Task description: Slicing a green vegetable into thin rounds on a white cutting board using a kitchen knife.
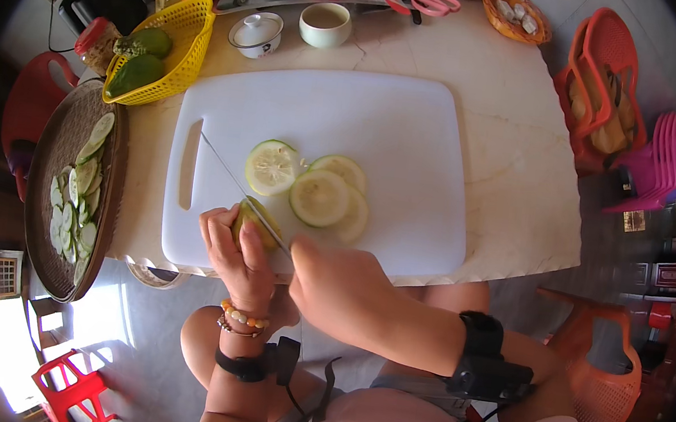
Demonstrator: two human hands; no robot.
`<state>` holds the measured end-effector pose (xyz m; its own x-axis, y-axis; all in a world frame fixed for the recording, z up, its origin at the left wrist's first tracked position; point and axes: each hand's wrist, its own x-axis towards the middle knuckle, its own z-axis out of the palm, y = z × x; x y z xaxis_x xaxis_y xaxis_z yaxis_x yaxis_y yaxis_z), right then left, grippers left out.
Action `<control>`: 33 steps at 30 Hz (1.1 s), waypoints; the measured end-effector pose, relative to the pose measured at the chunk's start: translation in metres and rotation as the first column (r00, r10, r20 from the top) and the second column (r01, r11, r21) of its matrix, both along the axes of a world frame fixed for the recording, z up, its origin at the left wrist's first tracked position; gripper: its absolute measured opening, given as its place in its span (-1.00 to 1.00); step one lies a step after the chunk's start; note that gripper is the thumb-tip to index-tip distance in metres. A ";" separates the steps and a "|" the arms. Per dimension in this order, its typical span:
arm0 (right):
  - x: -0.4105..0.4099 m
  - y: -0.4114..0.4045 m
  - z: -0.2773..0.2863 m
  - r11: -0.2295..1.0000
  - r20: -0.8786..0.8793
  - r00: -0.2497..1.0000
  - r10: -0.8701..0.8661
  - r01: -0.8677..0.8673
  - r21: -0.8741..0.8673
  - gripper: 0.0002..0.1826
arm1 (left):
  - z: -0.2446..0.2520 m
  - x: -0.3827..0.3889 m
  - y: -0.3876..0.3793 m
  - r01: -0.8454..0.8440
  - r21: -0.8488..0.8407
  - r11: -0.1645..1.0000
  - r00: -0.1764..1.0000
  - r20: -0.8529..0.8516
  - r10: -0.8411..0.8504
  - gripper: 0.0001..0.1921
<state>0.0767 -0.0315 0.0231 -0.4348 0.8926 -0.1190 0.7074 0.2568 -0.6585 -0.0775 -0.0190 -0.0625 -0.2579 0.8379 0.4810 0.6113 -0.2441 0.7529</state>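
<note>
My left hand point(242, 244) grips a yellow-green piece of gourd-like vegetable point(263, 228) near the front edge of a white cutting board point(396, 124). In my right hand point(330, 284) is a knife point(225, 164), its thin blade lying across the top of the piece and pointing to the far left. The hand covers most of the handle. Beyond the piece lie several round pale slices with green rims; one slice point(271, 167) rests apart, while an overlapping group point(319, 198) sits to its right. A few small seeds point(304, 162) lie between them.
On the left, a round woven tray point(63, 120) holds many slices. Behind it, a yellow basket point(192, 41) contains two whole green vegetables point(136, 75). A lidded cup point(256, 34), a bowl point(325, 25) and pink scissors point(435, 4) stand or lie at the back. An orange chair point(603, 387) is at right.
</note>
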 end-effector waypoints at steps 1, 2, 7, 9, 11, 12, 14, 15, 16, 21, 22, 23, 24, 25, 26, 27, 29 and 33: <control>-0.001 0.003 -0.001 1.000 -0.029 1.000 0.003 -0.003 0.017 -0.85 | 0.000 0.000 0.000 0.003 -0.015 1.000 1.000 0.007 -0.003 -0.77; -0.002 0.007 -0.002 0.999 -0.057 0.998 0.007 -0.005 0.035 -0.86 | 0.002 0.001 0.001 0.007 -0.012 1.000 1.000 0.014 -0.007 -0.78; -0.015 0.024 -0.008 0.997 -0.088 0.996 -0.030 0.037 0.072 -0.87 | 0.001 0.003 0.003 0.005 -0.019 1.000 1.000 0.031 -0.004 -0.79; -0.014 0.022 -0.008 0.998 -0.045 0.999 -0.016 0.019 0.062 -0.86 | -0.003 0.002 0.003 -0.003 -0.018 1.000 0.999 0.053 0.004 -0.79; -0.013 0.013 -0.012 0.994 -0.045 0.999 0.012 -0.007 0.113 -0.85 | -0.007 0.000 0.004 -0.053 -0.017 0.998 0.998 0.033 0.054 -0.78; -0.010 0.006 -0.012 0.994 -0.049 0.999 0.019 -0.013 0.112 -0.85 | -0.005 -0.002 0.004 -0.060 -0.018 0.998 0.998 0.029 0.061 -0.78; 0.004 -0.011 -0.009 0.996 -0.099 0.995 0.020 -0.012 0.085 -0.84 | 0.001 0.000 0.002 -0.077 -0.057 0.995 0.993 0.083 0.081 -0.77; 0.006 -0.012 -0.007 0.996 -0.100 0.995 0.024 -0.016 0.082 -0.84 | 0.002 0.000 0.002 -0.081 -0.060 0.995 0.993 0.082 0.085 -0.77; 0.007 -0.013 -0.005 1.000 -0.078 0.997 0.026 -0.025 0.019 -0.83 | 0.003 0.000 0.002 -0.068 -0.057 0.996 0.993 0.091 0.073 -0.78; -0.014 0.014 -0.024 0.999 -0.062 0.998 0.029 -0.027 0.036 -0.81 | 0.003 0.003 0.003 -0.028 -0.021 0.999 1.000 -0.011 0.027 -0.79; -0.017 0.019 -0.023 1.000 -0.036 0.999 0.023 -0.023 0.002 -0.81 | 0.001 0.004 0.003 -0.037 -0.036 0.999 0.999 0.022 0.037 -0.79; -0.020 0.022 -0.023 0.999 -0.007 1.000 0.017 -0.017 -0.032 -0.80 | 0.001 0.003 0.004 -0.044 -0.050 0.998 0.997 0.057 0.047 -0.79; -0.020 0.021 -0.024 0.999 -0.006 1.000 0.022 -0.022 -0.033 -0.80 | 0.001 0.003 0.004 -0.050 -0.044 0.998 0.998 0.041 0.052 -0.79; -0.020 0.019 -0.026 1.000 -0.003 1.000 0.023 -0.023 0.009 -0.80 | 0.001 0.004 0.003 -0.054 -0.045 0.997 0.997 0.043 0.056 -0.79; -0.020 0.017 -0.027 0.998 0.001 1.000 0.023 -0.023 0.051 -0.80 | 0.002 0.004 0.003 -0.057 -0.035 0.998 0.998 0.034 0.058 -0.79; -0.021 0.016 -0.027 0.998 0.002 1.000 0.024 -0.024 0.050 -0.80 | 0.002 0.003 0.002 -0.057 -0.025 0.998 0.998 0.023 0.058 -0.79; -0.017 0.013 -0.027 0.995 0.008 0.998 0.059 -0.059 0.084 -0.79 | -0.002 0.000 0.003 -0.057 -0.021 0.998 0.998 0.008 0.058 -0.79; -0.008 -0.001 -0.031 0.964 -0.061 0.997 0.045 -0.027 0.264 -0.78 | -0.001 -0.001 0.003 -0.064 0.004 0.998 0.998 0.007 0.064 -0.79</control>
